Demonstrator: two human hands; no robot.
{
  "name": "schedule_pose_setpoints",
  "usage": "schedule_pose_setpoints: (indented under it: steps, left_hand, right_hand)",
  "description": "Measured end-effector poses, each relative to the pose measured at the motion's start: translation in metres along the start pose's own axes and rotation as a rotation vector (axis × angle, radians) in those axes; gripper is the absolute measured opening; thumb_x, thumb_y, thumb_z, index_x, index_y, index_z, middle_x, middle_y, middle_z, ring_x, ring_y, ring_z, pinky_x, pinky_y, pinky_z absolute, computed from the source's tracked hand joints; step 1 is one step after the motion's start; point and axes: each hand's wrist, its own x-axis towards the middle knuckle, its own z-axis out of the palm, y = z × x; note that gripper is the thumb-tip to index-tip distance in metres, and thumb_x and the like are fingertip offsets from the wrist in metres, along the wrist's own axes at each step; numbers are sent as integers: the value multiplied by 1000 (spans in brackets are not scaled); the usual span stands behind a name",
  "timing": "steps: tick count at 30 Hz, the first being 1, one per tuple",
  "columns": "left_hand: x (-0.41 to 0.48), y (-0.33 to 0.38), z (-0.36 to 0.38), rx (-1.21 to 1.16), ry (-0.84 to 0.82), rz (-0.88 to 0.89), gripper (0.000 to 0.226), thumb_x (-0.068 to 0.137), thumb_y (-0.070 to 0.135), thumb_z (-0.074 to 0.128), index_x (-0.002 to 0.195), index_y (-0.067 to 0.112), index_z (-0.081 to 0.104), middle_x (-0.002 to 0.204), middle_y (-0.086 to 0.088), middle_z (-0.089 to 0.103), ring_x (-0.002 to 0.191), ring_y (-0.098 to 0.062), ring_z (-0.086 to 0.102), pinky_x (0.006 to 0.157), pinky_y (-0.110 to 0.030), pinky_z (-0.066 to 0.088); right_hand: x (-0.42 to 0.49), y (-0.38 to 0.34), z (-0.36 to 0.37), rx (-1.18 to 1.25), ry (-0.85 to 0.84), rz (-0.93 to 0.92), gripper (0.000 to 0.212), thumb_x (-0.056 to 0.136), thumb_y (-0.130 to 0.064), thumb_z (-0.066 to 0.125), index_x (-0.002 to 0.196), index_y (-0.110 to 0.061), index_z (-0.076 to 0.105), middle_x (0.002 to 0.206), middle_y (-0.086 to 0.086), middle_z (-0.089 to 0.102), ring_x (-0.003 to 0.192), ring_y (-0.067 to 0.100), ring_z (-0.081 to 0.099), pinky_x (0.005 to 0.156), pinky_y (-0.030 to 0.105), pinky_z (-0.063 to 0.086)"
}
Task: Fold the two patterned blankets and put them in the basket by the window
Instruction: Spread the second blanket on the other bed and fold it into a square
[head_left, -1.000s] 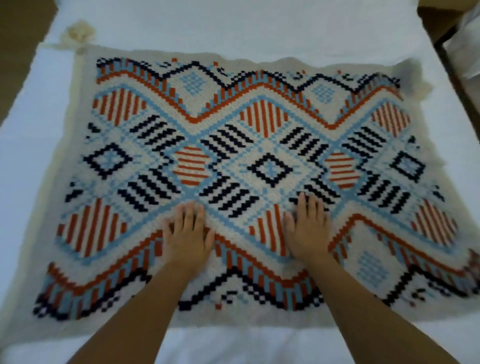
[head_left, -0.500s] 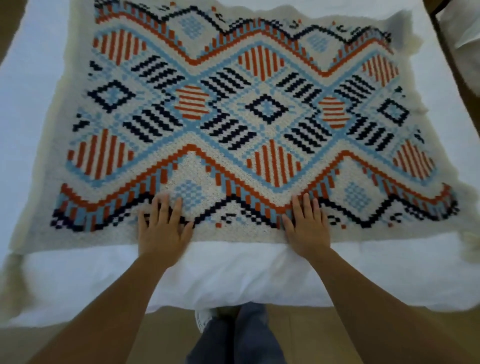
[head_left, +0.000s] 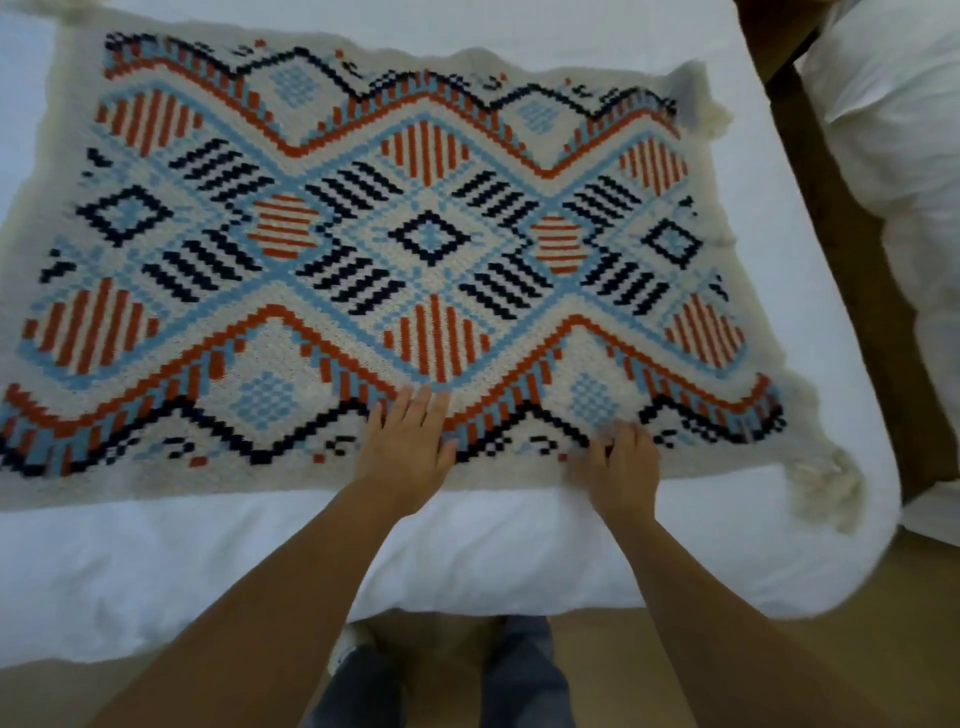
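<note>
One patterned blanket (head_left: 426, 244), cream with orange, light blue and navy zigzags and diamonds, lies spread flat on a white bed (head_left: 260, 551). My left hand (head_left: 408, 447) rests flat on its near border, fingers together and extended. My right hand (head_left: 621, 462) sits on the same border further right, fingers curled into the fabric; whether it pinches the blanket is unclear. A cream tassel (head_left: 826, 483) hangs at the near right corner. No second blanket and no basket are in view.
A second white bed or duvet (head_left: 893, 156) stands to the right across a narrow gap with a dark wooden frame (head_left: 852, 291). Wooden floor and my legs in jeans (head_left: 447, 680) show below the near bed edge.
Both hands slid from the blanket's middle down to its near border, then shifted right. My right hand's fingers have curled from flat. The view moved back and right.
</note>
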Motion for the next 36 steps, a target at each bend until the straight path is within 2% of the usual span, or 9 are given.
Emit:
schedule_pose_setpoints:
  steps: [3,10,17,20,23,25,28,32,36]
  left_hand:
    - [27,67,11,-55,-54,69,59,99,44,23,149,21,3,158,-1,3,145,-18,-1,115,-43,4]
    - [102,238,38,-108,-173,175,57,99,42,25,149,21,8,158,-1,6,144,-19,5,115,-47,6]
    - [135,297,42,-167,-174,186,57,98,40,31,148,21,12,156,-3,14,141,-23,19,113,-47,20]
    - [135,296,38,-303,-150,153,57,97,41,35,147,18,19,153,-5,24,138,-24,27,110,-43,27]
    - [131,296,23,-802,-200,-60,55,96,47,35,141,15,35,145,-6,40,131,-25,39,104,-37,32]
    - [125,289,8,-1060,-229,-230,54,94,52,35,133,17,46,134,-4,51,120,-23,49,97,-34,40]
    - [107,262,-16,-1337,-288,-348,43,91,57,38,105,25,63,106,6,64,93,-11,60,66,-22,51]
    - [78,209,-46,-1445,-219,-430,38,88,53,49,96,20,66,106,-6,68,99,-22,61,92,-41,50]
    - [33,116,-80,-1536,-98,-480,34,89,44,54,93,14,68,90,-8,68,85,-23,62,75,-35,53]
  right_hand:
    - [32,59,-36,2,40,71,38,94,-17,45,126,3,47,138,23,42,128,34,35,107,41,27]
    - [118,158,-103,19,118,171,48,91,-23,50,131,3,43,138,24,43,129,36,37,109,44,29]
    - [171,189,-127,28,-53,401,51,86,-38,52,122,-3,45,122,17,55,115,35,50,104,44,31]
    - [168,175,-130,121,7,278,25,89,-29,50,100,-7,44,98,13,58,96,34,57,84,41,43]
    - [146,141,-129,127,70,66,19,92,-26,47,86,-14,33,75,2,47,73,29,54,60,34,36]
    - [126,110,-125,130,49,-48,18,93,-26,47,86,-16,33,74,3,50,68,27,51,59,33,37]
    - [90,55,-114,174,-28,-199,19,93,-28,45,86,-16,34,79,9,55,70,29,53,60,35,40]
    - [48,-13,-98,177,-101,-385,15,94,-25,42,86,-14,38,85,16,60,75,34,58,68,45,47]
    - [-11,-103,-72,129,-130,-537,17,96,-21,40,100,-8,48,92,16,63,79,32,59,69,44,46]
